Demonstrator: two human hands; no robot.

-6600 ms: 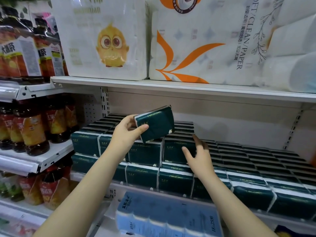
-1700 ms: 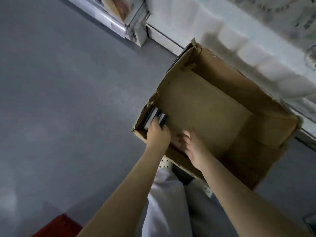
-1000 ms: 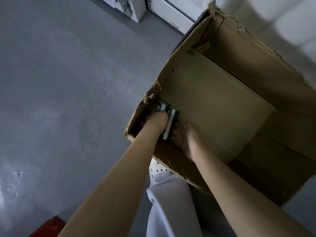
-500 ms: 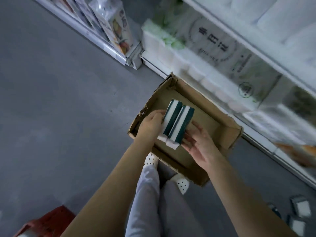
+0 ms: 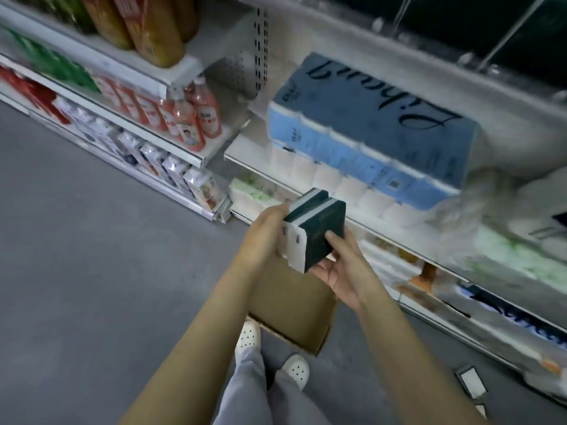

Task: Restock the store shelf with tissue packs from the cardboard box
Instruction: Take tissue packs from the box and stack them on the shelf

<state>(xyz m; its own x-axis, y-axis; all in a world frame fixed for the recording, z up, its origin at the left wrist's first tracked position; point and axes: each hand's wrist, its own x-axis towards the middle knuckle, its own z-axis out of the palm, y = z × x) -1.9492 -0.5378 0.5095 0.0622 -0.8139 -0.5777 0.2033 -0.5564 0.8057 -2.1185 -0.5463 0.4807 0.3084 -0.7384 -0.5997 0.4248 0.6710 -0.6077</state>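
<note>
Packs [image 5: 319, 231], two dark green ones pressed side by side, hang in the air between both grips, above the box [image 5: 294, 305] on the floor [image 5: 92, 271]. On their left, the left grip [image 5: 265, 237] wraps the white-ended side with curled fingers. The right grip [image 5: 340, 265] cups the packs from below and the right, thumb lying on the dark face. Just beyond them runs the shelf [image 5: 245, 163], carrying a blue roll bundle [image 5: 368, 127]. Far left, bottles [image 5: 196, 118] stand on racks. Near right, a small pack [image 5: 469, 381] lies on the floor, well apart from the box.
</note>
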